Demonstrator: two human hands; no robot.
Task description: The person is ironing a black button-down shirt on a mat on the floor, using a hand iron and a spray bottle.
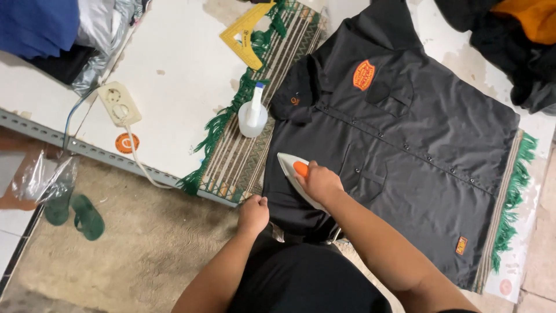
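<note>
A dark grey button-up shirt (417, 139) with an orange chest patch lies flat on a striped mat with green fringe (243, 156). My right hand (318, 182) grips the orange handle of a white clothes iron (289, 168) that rests on the shirt's near left part, close to the sleeve. My left hand (253, 213) is closed on the shirt's edge at the table's front edge, just left of the iron.
A white spray bottle (253, 116) stands on the mat beside the collar. A yellow set square (249, 35) lies farther back. A white power socket (119, 104) with its cable sits at the left. Clothes are piled at both top corners. Green sandals (87, 215) lie on the floor.
</note>
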